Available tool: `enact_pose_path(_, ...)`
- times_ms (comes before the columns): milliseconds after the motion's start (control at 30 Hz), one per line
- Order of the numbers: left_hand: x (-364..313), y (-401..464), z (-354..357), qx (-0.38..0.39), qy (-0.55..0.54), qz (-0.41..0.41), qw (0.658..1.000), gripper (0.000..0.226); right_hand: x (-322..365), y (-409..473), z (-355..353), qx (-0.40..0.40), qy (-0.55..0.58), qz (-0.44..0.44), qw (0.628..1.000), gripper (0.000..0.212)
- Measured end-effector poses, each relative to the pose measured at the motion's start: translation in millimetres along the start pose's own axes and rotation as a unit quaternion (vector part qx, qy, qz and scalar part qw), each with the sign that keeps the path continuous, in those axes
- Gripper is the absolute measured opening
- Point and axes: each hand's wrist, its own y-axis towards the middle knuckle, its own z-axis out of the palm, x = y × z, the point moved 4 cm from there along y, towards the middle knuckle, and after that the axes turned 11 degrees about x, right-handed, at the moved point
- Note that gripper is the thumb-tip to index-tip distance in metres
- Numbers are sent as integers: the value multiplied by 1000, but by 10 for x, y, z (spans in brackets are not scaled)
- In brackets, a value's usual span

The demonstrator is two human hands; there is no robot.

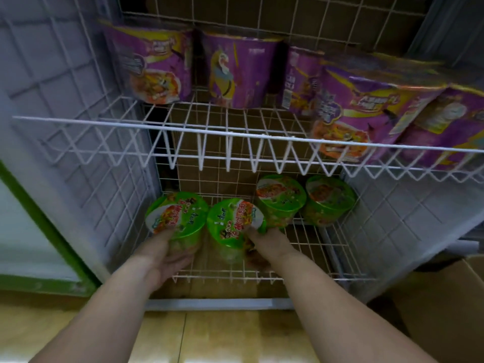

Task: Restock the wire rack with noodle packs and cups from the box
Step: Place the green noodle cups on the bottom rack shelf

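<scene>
My left hand [162,255] grips a green noodle cup [176,215] over the lower shelf [301,242] of the white wire rack, at its left side. My right hand [267,243] grips a second green cup [233,221] right beside the first. Two more green cups [281,199] [328,199] stand on the same shelf at the back right. On the upper shelf [209,127] stand purple noodle cups [154,64] [239,72] at the back and purple multi-packs [366,106] on the right.
A cardboard box [450,305] stands on the floor at the lower right. A green-edged panel [39,218] flanks the rack on the left. Wooden floor [209,334] lies below the rack's base.
</scene>
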Motion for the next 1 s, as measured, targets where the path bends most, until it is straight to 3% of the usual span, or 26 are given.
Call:
enact_pose_path(67,-58,24,-80,-7,5,5,1000,43,27,184,116,-7,89,7,996,65)
enact_pose_path(167,-137,107,-163,4,-3,21,1000,43,172,131,289,23,248,14,968,39)
enact_pose_path(267,-170,189,-159,32,5,34,999,40,274,128,345,38,287,-15,957,33)
enact_pose_path(367,-198,210,-81,57,25,56,996,37,358,116,350,53,298,-51,952,69)
enact_pose_path(433,-207,239,-59,59,45,52,996,43,399,81,334,82,283,-68,953,75)
enact_pose_path(667,-279,319,-67,83,95,31,991,65,353,-50,251,138,188,-33,972,68)
enact_pose_path(833,-338,286,-54,48,110,1,993,34,324,-245,76,180,136,-55,973,62)
enact_pose_path(933,-275,249,21,7,103,-31,994,43,335,-315,-52,184,131,-71,971,56)
enact_pose_path(1000,-194,140,245,35,113,-47,992,36,319,-367,-156,183,140,-80,970,49)
